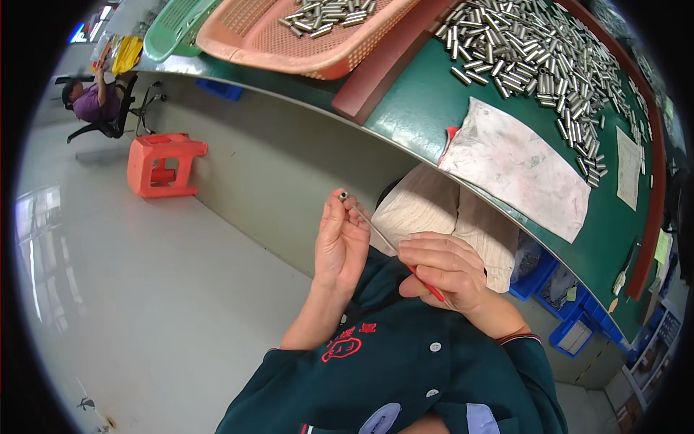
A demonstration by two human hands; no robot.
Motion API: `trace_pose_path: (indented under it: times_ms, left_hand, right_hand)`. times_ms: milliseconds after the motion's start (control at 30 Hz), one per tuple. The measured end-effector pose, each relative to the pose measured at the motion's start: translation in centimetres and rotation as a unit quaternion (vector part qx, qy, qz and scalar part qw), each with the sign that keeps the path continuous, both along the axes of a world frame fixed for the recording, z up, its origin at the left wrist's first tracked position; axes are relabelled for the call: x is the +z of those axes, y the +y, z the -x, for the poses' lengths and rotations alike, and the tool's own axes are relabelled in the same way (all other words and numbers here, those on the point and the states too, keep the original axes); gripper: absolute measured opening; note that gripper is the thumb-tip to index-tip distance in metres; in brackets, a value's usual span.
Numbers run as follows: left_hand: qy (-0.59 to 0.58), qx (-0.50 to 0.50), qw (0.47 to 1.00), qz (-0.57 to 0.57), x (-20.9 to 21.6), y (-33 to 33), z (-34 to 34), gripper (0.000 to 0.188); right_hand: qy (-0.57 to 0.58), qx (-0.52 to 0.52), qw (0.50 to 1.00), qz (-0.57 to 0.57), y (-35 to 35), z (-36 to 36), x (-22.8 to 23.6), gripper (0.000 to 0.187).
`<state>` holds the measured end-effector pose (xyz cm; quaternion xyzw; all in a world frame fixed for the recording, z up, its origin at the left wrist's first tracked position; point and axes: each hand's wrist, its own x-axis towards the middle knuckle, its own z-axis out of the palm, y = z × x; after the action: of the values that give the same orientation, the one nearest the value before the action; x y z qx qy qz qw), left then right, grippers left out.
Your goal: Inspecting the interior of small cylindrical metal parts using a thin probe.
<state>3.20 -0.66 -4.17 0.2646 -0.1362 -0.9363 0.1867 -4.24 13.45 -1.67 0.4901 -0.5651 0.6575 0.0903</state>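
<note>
My left hand (342,242) is closed, with a small shiny metal tube (343,196) pinched at its fingertips, one end with its dark bore showing. In my right hand (448,269) is a hand tool with a red handle (431,289) and a long, thin metal shaft (376,231). The shaft slants up to the left toward the fingers of my left hand; whether its tip touches the tube I cannot tell. Both hands are above my lap, off the table's edge. Many similar metal tubes (538,61) lie in a loose pile on the green table (408,94).
A stained white cloth (517,170) covers the table's near edge. Left of the pile, past a dark red wooden bar (390,69), is an orange basket (303,61) with more tubes, beside a green basket (170,32). A red stool (163,165) and a seated person (97,101) are at left.
</note>
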Motion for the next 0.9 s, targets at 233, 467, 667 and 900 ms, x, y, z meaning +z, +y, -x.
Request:
trace_pose_path:
  times_ms: [233, 467, 667, 900]
  left_hand:
    - [-0.124, 0.069, 0.900, 0.412, 1.6, -1.3, 1.5, 0.014]
    - [0.086, 0.070, 0.512, 0.852, 7.5, 1.4, 7.2, 0.016]
    - [0.099, -0.104, 0.333, 0.932, 7.4, 2.8, 13.0, 0.015]
    - [0.111, -0.080, 0.336, 0.932, 6.7, 2.6, 12.6, 0.014]
  right_hand:
    - [-0.023, -0.035, 0.998, 0.054, 3.3, 1.1, 2.1, 0.027]
    - [-0.089, -0.360, 0.901, 0.224, 5.6, 5.9, 2.2, 0.014]
    - [-0.165, -0.347, 0.892, 0.238, 5.6, 5.9, 2.1, 0.013]
    - [-0.144, -0.341, 0.906, 0.203, 6.0, 6.2, 2.1, 0.014]
